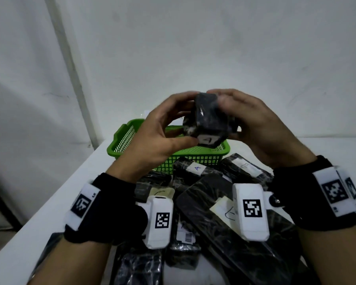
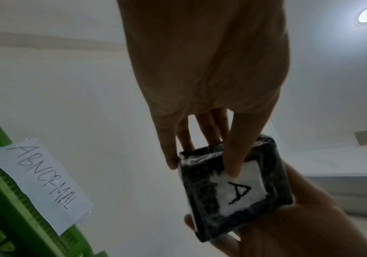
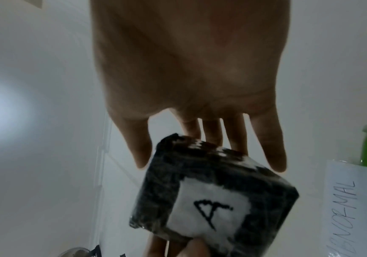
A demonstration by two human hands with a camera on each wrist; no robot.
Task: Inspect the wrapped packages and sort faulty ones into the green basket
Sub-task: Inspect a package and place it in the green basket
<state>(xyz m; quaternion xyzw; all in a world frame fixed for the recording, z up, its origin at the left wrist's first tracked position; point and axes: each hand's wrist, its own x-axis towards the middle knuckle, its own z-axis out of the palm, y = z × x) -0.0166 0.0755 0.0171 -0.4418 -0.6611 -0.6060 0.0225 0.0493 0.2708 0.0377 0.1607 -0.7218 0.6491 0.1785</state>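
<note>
The package (image 1: 209, 118), a black wrapped block labelled A, is held up between both hands, the left hand (image 1: 162, 128) and right hand (image 1: 253, 124) each clasped on a side. The green basket (image 1: 123, 138) sits directly below and just beyond, on the desk (image 1: 56, 198).

Left hand (image 2: 206, 69) reaches down frame centre, fingertips (image 2: 233, 171) on a black wrapped pkg (image 2: 202, 208) w/ white "A" label. Right hand (image 2: 305, 231), lower right, cups it from below. Green basket (image 2: 24, 231) at lower left carries an "ABNORMAL" paper tag (image 2: 41, 184).

Black package (image 1: 209, 118), green basket (image 1: 122, 138)
</note>
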